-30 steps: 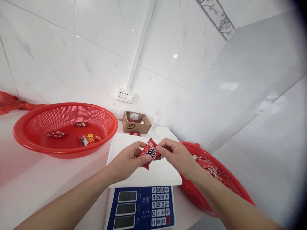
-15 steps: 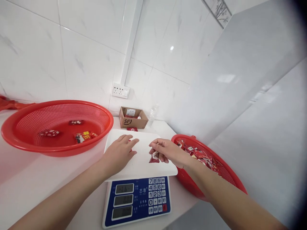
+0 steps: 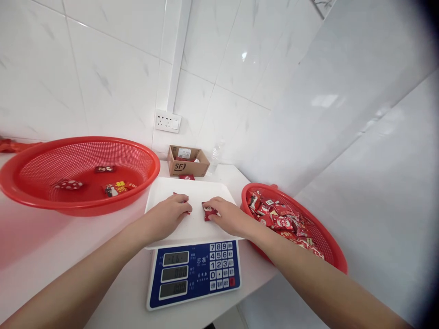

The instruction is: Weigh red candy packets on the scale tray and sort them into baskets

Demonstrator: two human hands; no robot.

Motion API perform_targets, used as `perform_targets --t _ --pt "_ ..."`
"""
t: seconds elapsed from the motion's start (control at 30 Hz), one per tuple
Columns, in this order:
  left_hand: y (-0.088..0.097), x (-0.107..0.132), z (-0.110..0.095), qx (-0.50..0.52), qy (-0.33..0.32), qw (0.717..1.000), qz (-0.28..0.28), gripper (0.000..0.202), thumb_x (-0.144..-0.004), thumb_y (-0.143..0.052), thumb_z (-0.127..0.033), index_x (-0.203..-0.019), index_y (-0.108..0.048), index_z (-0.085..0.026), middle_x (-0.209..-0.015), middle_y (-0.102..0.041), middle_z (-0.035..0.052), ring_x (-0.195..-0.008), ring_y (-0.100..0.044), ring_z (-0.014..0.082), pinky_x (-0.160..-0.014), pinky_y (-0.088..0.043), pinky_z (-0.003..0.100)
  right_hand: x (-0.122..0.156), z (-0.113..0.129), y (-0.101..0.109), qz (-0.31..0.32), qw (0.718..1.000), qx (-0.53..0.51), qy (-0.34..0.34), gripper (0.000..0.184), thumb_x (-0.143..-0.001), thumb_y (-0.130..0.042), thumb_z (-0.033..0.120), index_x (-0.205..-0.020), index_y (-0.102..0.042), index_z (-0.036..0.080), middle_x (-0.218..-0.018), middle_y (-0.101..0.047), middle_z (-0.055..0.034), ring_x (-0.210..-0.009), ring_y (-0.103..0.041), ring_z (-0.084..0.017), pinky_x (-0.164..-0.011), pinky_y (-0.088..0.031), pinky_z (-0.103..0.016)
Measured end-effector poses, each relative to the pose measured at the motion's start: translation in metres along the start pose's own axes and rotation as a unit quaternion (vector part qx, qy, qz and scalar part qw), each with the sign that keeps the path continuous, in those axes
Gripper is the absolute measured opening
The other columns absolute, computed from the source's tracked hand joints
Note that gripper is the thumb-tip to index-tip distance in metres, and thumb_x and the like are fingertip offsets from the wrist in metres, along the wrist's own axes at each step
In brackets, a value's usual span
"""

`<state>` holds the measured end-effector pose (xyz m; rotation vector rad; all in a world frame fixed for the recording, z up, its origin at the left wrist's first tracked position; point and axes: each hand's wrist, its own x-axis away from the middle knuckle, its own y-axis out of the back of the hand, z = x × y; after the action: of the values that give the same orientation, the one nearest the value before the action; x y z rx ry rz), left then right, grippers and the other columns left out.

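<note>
Over the white tray (image 3: 192, 233) of a digital scale (image 3: 194, 274), my left hand (image 3: 169, 217) has its fingers closed round a small red candy packet (image 3: 185, 201), mostly covered by the fingers. To its right, my right hand (image 3: 228, 219) pinches another red candy packet (image 3: 207, 213), printed with white, low at the tray surface. Whether either packet touches the tray is hard to tell. The left basket (image 3: 144, 183) holds a few wrapped packets; the right basket (image 3: 332, 242) holds a heap of red ones.
Behind the tray, a small cardboard box (image 3: 192, 168) stands near the wall, with a red packet (image 3: 187, 177) in front of it. A clear plastic bottle (image 3: 215, 157) is beside the box. A wall socket (image 3: 168, 121) is above. The table's front edge runs below the scale.
My left fingers, spread before, have closed on the packet on the left. My right hand has moved lower and slightly left with its packet. The camera view has shifted a little.
</note>
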<state>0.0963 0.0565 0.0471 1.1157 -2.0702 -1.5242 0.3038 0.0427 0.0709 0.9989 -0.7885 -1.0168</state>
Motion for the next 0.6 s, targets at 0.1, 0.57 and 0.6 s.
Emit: perform_targets --t 0.1,0.57,0.6 --pt "0.002 0.001 -0.006 0.036 -0.047 0.998 0.02 0.032 -0.089 -0.035 -0.014 -0.103 -0.063 -0.022 -0.128 -0.054 0.0044 -0.117 -0.05 0.0203 -0.095 -0.041 0.032 -0.011 0.002 -0.009 -0.025 0.999 -0.028 0.034 0.04 -0.08 -0.052 0.009 -0.118 -0.058 0.019 -0.121 -0.059 -0.006 -0.112 -0.053 -0.021 -0.097 -0.039 -0.034" --pt "0.014 0.003 -0.002 0.038 -0.035 0.999 -0.014 0.029 -0.09 -0.04 -0.029 -0.11 -0.06 -0.023 -0.124 -0.056 0.0057 -0.115 -0.051 0.0231 -0.093 -0.042 0.034 0.044 -0.081 0.045 -0.152 0.977 -0.08 -0.128 0.033 -0.084 -0.049 0.026 -0.115 -0.059 0.02 -0.121 -0.06 -0.009 -0.112 -0.054 -0.024 -0.099 -0.038 -0.041" --pt "0.013 0.002 0.0 0.03 -0.035 0.999 -0.024 0.03 -0.091 -0.039 -0.03 -0.111 -0.06 -0.022 -0.124 -0.056 0.0065 -0.117 -0.049 0.0238 -0.094 -0.041 0.035 0.052 -0.093 0.048 -0.151 0.974 -0.083 -0.15 0.03 -0.082 -0.052 0.025 -0.109 -0.061 0.018 -0.116 -0.063 -0.01 -0.109 -0.055 -0.025 -0.099 -0.038 -0.043"
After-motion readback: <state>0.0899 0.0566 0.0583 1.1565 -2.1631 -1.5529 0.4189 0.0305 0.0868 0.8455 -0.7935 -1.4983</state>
